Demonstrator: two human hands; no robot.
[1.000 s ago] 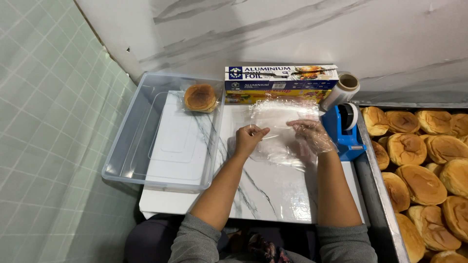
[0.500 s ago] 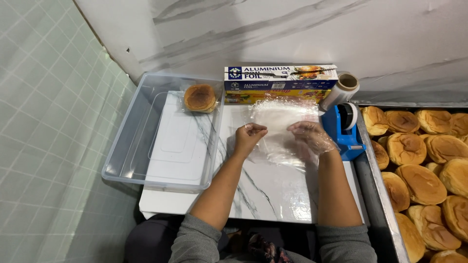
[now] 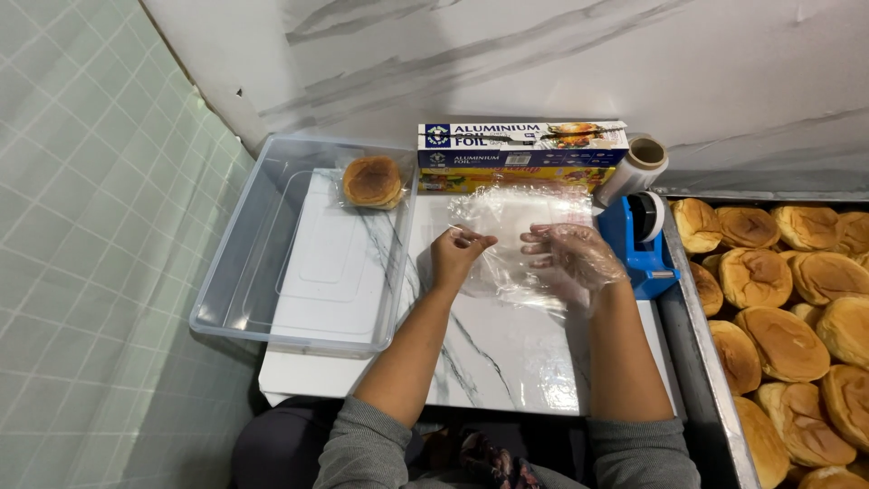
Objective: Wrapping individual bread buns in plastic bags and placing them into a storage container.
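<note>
- A clear plastic sheet [image 3: 520,240] lies spread and crinkled on the white marbled bench [image 3: 489,353], and it serves as the landmark here.
- The left hand [image 3: 457,256] is bare and sits at the sheet's left edge, fingers curled in and pinching the film at that edge.
- The right hand [image 3: 570,256] wears a thin clear glove and rests on the sheet's right half, fingers spread almost flat and pressing down on the film rather than gripping it.
- Just behind the sheet, against the wall, lies a long foil box [image 3: 523,145].
- Right of the sheet stands a blue tape dispenser [image 3: 641,240], touching or nearly touching the film's edge, with a roll of cling film [image 3: 634,169] leaning just behind it.
- Further right of the sheet, beyond the dispenser, a metal tray [image 3: 701,362] holds many golden-brown buns [image 3: 787,317] packed close together.
- Left of the sheet sits a clear plastic tub [image 3: 226,299], and in its far corner nearest the sheet lies one wrapped bun [image 3: 371,181].
- Both grey sleeves reach toward the sheet from the bench's near edge.
</note>
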